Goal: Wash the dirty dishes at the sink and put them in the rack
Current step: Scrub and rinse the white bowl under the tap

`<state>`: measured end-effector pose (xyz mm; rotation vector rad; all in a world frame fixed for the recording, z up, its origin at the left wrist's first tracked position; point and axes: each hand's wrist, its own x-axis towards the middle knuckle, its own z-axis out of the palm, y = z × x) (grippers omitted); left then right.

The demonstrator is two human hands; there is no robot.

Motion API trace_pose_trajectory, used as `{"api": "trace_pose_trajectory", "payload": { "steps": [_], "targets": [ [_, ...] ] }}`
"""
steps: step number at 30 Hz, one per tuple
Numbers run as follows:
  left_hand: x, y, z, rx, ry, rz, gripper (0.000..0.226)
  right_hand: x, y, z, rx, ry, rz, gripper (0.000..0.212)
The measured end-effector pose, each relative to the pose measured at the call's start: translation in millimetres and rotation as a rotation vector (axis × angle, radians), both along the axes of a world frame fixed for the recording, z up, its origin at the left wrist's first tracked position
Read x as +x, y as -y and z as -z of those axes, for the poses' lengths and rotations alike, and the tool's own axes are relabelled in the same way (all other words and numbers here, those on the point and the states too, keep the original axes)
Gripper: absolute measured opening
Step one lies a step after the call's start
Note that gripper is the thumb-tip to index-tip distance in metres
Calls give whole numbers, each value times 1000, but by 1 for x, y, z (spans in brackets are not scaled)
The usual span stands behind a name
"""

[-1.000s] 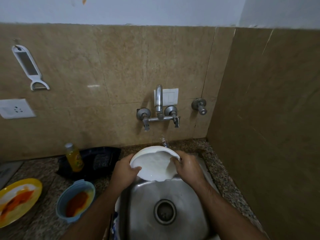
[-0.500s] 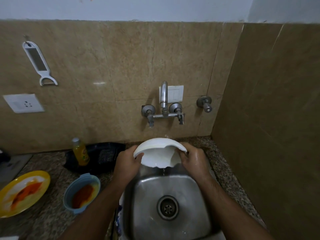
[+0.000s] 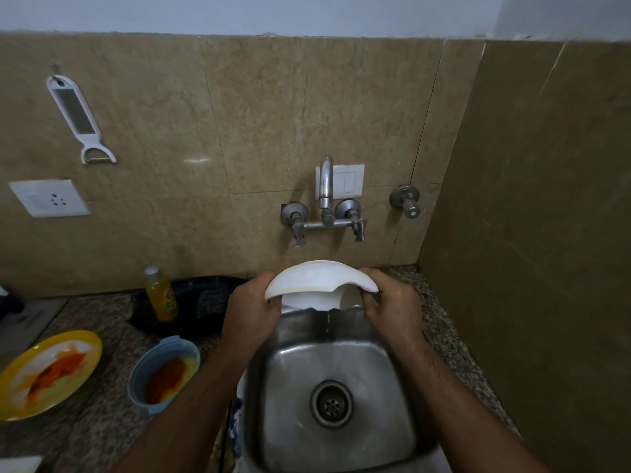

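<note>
- Head view, centre of the frame: a white plate [image 3: 316, 278] is held tilted over the back edge of the steel sink [image 3: 341, 387], its underside facing the camera and its rim arching between the two hands.
- The left hand [image 3: 251, 308] grips the plate's left edge, fingers curled round the rim with the thumb on the near side.
- The right hand [image 3: 389, 305] grips the right edge, fingers folded over the rim; its fingertips are hidden behind the plate.
- A thin thread of water [image 3: 328, 326] falls from the plate's lower edge into the sink, above the drain [image 3: 331, 404].
- The tap [image 3: 325, 199] sits on the tiled wall just above the plate.
- Lower left, on the speckled counter [image 3: 95, 428]: a yellow plate [image 3: 47, 373] with orange residue and a blue bowl [image 3: 164, 373] with red-brown residue.
- Behind the bowl stands a yellow bottle [image 3: 161, 293], in front of a black tray [image 3: 205, 302].
- Upper left on the wall hangs a white peeler [image 3: 80, 119]; a socket [image 3: 49, 198] sits below it.
</note>
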<state>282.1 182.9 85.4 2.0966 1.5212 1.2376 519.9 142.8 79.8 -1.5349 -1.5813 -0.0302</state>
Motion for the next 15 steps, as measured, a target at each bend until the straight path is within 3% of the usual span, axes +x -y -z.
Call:
{"api": "trace_pose_trajectory", "payload": {
  "steps": [6, 9, 15],
  "targets": [
    [-3, 2, 3, -1, 20, 33, 27, -1, 4, 4, -2, 13, -36, 32],
    [-5, -5, 15, -167, -92, 43, 32, -5, 0, 17, -219, 43, -20, 22],
    [-5, -6, 27, -211, -91, 41, 30, -5, -3, 33, -155, 63, 26, 10]
  ]
}}
